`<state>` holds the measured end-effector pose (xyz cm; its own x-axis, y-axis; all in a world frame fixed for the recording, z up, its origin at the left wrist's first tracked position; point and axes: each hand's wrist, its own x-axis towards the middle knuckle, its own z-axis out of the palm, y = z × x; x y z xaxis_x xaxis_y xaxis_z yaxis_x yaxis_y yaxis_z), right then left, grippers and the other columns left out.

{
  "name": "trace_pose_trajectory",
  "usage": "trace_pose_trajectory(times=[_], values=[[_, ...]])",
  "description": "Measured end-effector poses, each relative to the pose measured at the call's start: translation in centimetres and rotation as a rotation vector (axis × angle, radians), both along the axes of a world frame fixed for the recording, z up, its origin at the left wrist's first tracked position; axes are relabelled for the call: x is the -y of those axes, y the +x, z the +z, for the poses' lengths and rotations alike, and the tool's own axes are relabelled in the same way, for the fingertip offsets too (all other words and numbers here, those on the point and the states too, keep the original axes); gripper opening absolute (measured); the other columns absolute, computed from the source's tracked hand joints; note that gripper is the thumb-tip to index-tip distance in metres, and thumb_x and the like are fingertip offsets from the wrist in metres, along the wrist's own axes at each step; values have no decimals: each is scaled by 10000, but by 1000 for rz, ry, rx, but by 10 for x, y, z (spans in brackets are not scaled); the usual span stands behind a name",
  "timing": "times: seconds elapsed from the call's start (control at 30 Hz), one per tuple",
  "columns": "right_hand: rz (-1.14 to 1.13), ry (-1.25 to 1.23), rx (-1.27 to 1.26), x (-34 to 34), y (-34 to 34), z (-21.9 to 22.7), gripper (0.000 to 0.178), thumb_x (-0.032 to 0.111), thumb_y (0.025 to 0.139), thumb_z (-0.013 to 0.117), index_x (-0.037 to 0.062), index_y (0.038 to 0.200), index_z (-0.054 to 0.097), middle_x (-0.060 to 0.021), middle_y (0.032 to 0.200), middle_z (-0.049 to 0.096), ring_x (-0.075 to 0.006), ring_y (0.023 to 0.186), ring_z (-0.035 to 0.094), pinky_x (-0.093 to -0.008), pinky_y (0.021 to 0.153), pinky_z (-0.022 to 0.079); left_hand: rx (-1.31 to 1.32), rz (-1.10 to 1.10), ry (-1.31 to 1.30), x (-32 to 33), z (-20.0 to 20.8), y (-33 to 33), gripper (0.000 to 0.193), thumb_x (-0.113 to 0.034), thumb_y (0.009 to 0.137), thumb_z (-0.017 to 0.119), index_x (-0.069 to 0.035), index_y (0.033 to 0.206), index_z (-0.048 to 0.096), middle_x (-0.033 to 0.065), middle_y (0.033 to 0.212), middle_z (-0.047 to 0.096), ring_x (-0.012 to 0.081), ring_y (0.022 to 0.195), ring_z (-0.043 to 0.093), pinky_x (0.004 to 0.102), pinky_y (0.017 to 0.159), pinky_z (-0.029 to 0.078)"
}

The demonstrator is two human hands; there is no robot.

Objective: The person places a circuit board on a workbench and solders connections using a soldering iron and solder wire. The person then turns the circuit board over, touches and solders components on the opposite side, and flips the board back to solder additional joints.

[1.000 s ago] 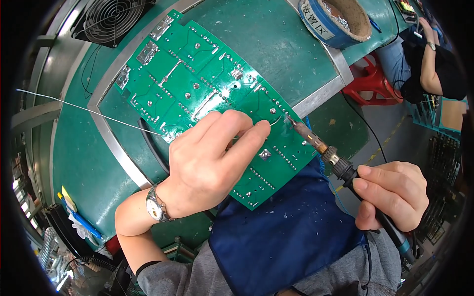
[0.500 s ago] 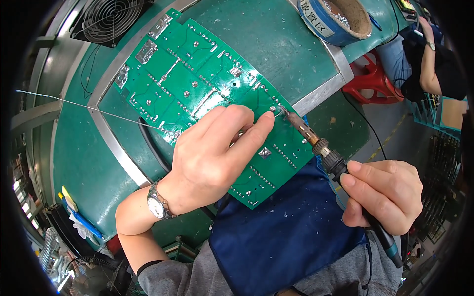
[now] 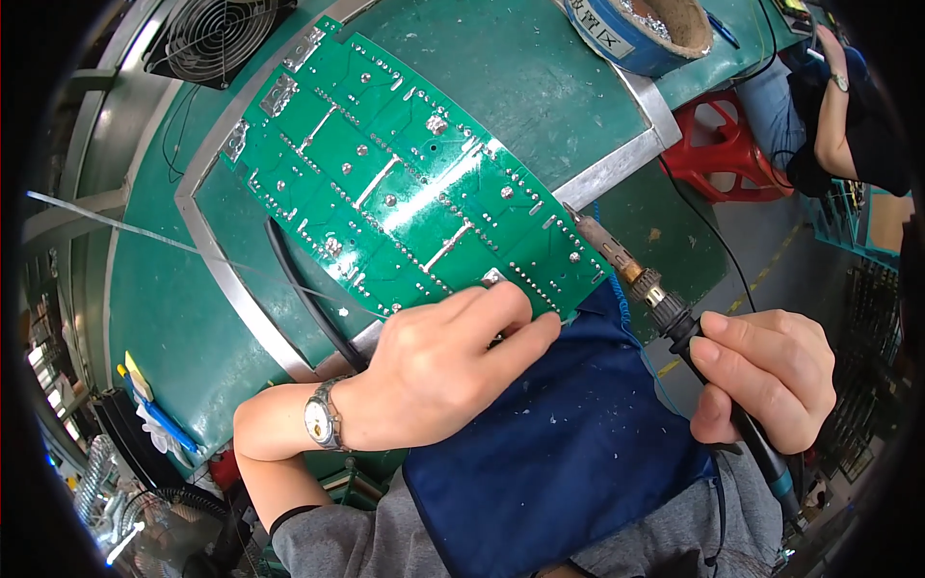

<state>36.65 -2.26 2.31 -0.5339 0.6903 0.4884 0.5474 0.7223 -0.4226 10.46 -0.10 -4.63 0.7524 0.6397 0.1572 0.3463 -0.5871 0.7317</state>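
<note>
A large green circuit board [image 3: 323,207] lies at a slant in front of me, its solder-joint side up. Over its near edge is my left hand [image 3: 448,352], thumb and forefinger pinched together, with a watch on the wrist. A long thin solder wire [image 3: 125,224] runs from the far left into this hand; its tip is hidden. My right hand [image 3: 766,376] grips a soldering iron [image 3: 665,310] by its black handle. The iron's tip is by the board's right edge, and I cannot tell whether it touches.
At the top right stands a blue round container [image 3: 626,43] with silvery scraps inside. A black fan [image 3: 217,39] sits at the upper left. Metal strips [image 3: 617,171] frame the green bench. A red stool [image 3: 723,154] and another person's arm [image 3: 831,125] are at the right.
My left hand has drawn back toward me to the board's near edge, bringing the wire along. The iron's tip has moved from the joints to the right edge. The board has shifted slightly left.
</note>
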Motion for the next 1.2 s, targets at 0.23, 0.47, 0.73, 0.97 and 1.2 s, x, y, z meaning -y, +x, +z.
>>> trace_pose_trajectory(times=[0.23, 0.47, 0.73, 0.97, 1.2], values=[[6, -29, -62, 2, 1, -10, 146, 86, 789, 725, -56, 825, 725, -160, 749, 682, -183, 535, 650, -238, 452, 546, -1, 376, 198, -12, 3, 4, 259, 26, 732, 775, -63, 972, 730, 50, 799, 560, 155, 619, 565, 275, 522, 450], [1, 25, -77, 1, -5, -17, 139, 80, 783, 727, -54, 819, 725, -153, 760, 686, -180, 543, 654, -230, 448, 537, -16, 331, 294, -16, -8, 9, 294, 30, 715, 749, -53, 995, 721, 42, 793, 541, 147, 621, 567, 279, 502, 444], [23, -21, -101, 5, -5, -15, 160, 114, 802, 733, -44, 826, 730, -146, 769, 686, -174, 550, 658, -229, 445, 541, 10, 397, 316, -12, -1, 6, 320, 76, 694, 719, -32, 996, 717, 44, 826, 541, 145, 608, 557, 278, 505, 456], [13, -70, -25, 15, 11, 1, 166, 124, 821, 717, -42, 826, 734, -155, 751, 683, -177, 534, 650, -238, 433, 544, -56, 361, 287, 0, 4, 10, 342, 72, 698, 752, -58, 1014, 738, 59, 847, 542, 155, 640, 547, 278, 527, 437], [13, -28, -38, 20, 10, -5, 156, 110, 807, 721, -45, 813, 732, -150, 723, 677, -178, 522, 645, -237, 438, 546, -38, 330, 274, 4, 0, 14, 368, 77, 693, 744, -58, 1035, 733, 58, 841, 534, 157, 626, 544, 288, 527, 435]])
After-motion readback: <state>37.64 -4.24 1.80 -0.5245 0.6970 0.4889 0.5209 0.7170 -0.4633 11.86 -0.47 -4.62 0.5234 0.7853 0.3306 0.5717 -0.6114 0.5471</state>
